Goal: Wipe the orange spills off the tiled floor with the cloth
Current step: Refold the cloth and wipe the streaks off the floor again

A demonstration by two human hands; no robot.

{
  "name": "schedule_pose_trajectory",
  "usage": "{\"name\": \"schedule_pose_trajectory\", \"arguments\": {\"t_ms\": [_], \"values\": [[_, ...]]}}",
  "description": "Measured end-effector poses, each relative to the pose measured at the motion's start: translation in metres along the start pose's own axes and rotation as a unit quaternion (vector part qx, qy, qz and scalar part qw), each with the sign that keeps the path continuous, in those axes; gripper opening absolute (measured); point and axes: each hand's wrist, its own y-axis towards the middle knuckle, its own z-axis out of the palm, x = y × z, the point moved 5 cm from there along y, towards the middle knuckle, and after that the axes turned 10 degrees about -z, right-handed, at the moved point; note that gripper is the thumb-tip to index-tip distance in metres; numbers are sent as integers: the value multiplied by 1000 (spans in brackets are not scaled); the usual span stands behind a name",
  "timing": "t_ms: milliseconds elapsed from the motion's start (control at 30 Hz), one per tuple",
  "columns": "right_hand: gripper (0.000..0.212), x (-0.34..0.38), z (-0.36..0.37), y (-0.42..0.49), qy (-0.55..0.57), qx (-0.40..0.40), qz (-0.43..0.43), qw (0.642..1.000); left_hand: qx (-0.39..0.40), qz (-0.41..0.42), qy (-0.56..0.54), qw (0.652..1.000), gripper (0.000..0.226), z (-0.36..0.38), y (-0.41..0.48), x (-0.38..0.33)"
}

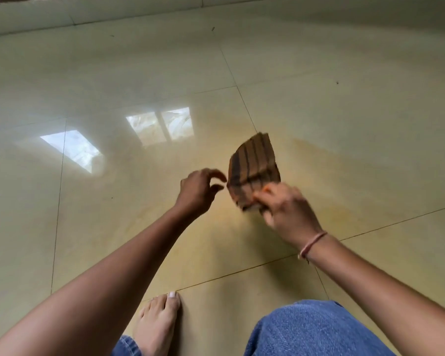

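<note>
My right hand (284,211) grips the near edge of a folded brown cloth (253,167) with dark stripes and holds it up above the floor, blurred by motion. My left hand (199,190) hovers just left of the cloth with its fingers loosely curled, holding nothing and a small gap away from it. Faint orange smears (337,214) stain the glossy cream tiled floor (344,111) below and to the right of the cloth, and a paler orange haze spreads under both hands.
My bare foot (158,322) stands on the tile at the bottom centre, and my knee in blue jeans (311,330) is at the bottom right. Window reflections (159,127) shine on the floor to the left. A wall skirting (88,14) runs along the top.
</note>
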Motion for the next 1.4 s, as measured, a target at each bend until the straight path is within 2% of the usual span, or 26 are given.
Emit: {"name": "schedule_pose_trajectory", "arguments": {"t_ms": [100, 167, 200, 267, 333, 433, 500, 567, 667, 733, 867, 1000, 1067, 1167, 1300, 1333, 1400], "values": [[21, 11, 55, -43, 0, 241, 9, 971, 81, -68, 156, 982, 40, 24, -14, 51], [32, 12, 68, -52, 36, 305, 23, 951, 103, -124, 198, 967, 55, 24, -22, 87], [38, 12, 68, -47, 59, 292, 25, 954, 103, -140, 212, 962, 59, 21, -24, 101], [43, 9, 69, -22, 108, 205, 34, 972, 99, -159, 230, 955, 61, 11, -26, 127], [45, -6, 77, 1, 114, 141, 85, 980, 100, -158, 237, 953, 62, 4, -27, 138], [62, -20, 119, 5, 66, 186, 180, 964, 108, -116, 243, 957, 63, 7, -26, 137], [72, -17, 146, -5, 35, 196, 191, 961, 119, -74, 237, 961, 68, 18, -24, 122], [77, -14, 157, -13, 16, 169, 189, 967, 139, -41, 223, 964, 80, 37, -19, 103], [79, -24, 157, -30, 13, 157, 198, 967, 183, -26, 213, 959, 105, 63, -9, 73], [79, -40, 147, -58, 2, 149, 236, 960, 205, -19, 219, 954, 116, 75, -3, 59], [81, -94, 119, -109, -18, 126, 329, 936, 229, -6, 255, 939, 126, 93, 1, 44], [86, -140, 124, -60, -32, 93, 409, 907, 221, 1, 246, 944, 129, 97, -2, 48], [84, -131, 142, -7, -28, 98, 385, 917, 204, 11, 232, 951, 128, 88, 2, 53], [82, -71, 167, 41, -18, 122, 261, 957, 165, -8, 232, 958, 126, 58, 14, 72], [81, -3, 163, -7, 13, 178, 106, 978, 148, -71, 249, 955, 124, 18, 16, 112], [81, -9, 161, -17, 18, 186, 89, 978, 156, -90, 244, 953, 125, 13, 11, 121], [82, -39, 159, -11, -5, 182, 122, 976, 168, -118, 236, 950, 126, 10, 0, 137]]}}
